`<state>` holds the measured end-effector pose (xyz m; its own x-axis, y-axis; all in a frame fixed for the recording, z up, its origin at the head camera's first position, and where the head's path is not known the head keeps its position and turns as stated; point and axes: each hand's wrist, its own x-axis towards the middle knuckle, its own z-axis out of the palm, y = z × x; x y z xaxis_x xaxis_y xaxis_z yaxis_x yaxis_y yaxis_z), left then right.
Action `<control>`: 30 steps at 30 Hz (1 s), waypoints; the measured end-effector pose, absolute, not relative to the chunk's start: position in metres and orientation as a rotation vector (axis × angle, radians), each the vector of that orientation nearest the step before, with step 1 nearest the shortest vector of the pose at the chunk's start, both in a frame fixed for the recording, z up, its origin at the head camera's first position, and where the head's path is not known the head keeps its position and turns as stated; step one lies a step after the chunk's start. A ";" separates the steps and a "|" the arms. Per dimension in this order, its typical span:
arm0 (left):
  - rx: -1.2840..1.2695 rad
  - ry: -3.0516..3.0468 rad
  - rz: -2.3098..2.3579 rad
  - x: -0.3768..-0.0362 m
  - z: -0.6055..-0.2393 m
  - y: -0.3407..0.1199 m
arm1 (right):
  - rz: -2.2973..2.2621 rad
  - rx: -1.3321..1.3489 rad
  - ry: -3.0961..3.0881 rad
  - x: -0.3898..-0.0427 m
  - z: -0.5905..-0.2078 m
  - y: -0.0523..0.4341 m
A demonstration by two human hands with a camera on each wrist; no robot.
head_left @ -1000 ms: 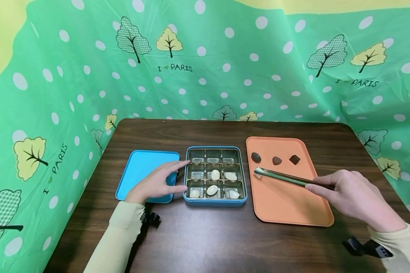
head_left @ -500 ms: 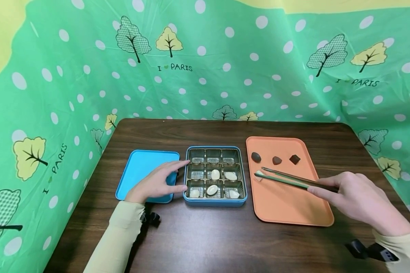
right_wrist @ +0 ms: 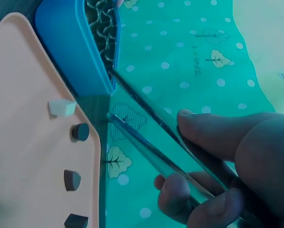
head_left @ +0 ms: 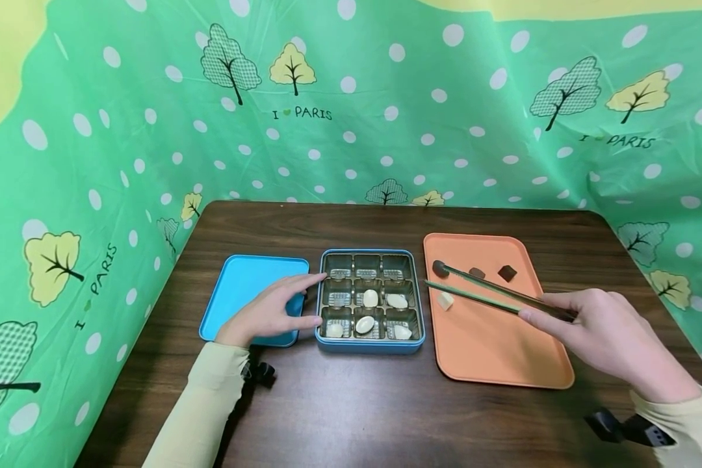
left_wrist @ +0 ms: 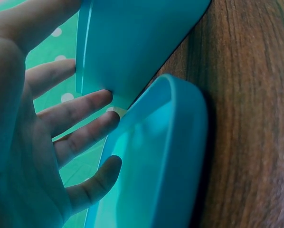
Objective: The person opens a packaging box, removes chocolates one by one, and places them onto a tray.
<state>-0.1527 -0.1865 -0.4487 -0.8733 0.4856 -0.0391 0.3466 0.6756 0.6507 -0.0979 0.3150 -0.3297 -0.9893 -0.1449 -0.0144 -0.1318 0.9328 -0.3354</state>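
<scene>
In the head view my right hand [head_left: 597,341] holds long metal tweezers [head_left: 474,297] over the orange tray [head_left: 503,361], their arms spread apart with nothing between the tips. A pale cube-like piece [head_left: 445,300] lies on the tray just below the lower arm. One tip overlaps a dark rounded piece [head_left: 440,268] from this angle, but the right wrist view shows the tips away from the pieces. My left hand [head_left: 263,315], thumb and forefinger extended, touches the left side of a blue box [head_left: 370,348]. Several white pieces, such as one oval [head_left: 365,324], sit in its divided insert.
A reddish-brown piece [head_left: 476,273], partly behind the tweezers, and a dark square piece [head_left: 507,273] lie toward the tray's far end. A bright blue lid [head_left: 257,273] rests left of the box, partly under the left hand. A patterned green cloth [head_left: 351,143] surrounds the wooden table.
The tweezers have spread wider and risen off the pale piece, which now lies free and turned on the tray. My left hand stays at the box.
</scene>
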 end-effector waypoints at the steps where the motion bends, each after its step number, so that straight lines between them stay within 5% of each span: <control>1: 0.671 2.681 0.977 -0.153 -0.449 -0.186 | -0.538 -0.231 3.055 -0.098 -0.328 0.313; 17: 0.668 2.665 0.974 -0.153 -0.447 -0.187 | -0.570 -0.736 3.089 -0.103 -0.311 0.269; 30: 0.672 2.668 0.985 -0.154 -0.446 -0.187 | -0.408 -0.793 2.998 -0.117 -0.291 0.235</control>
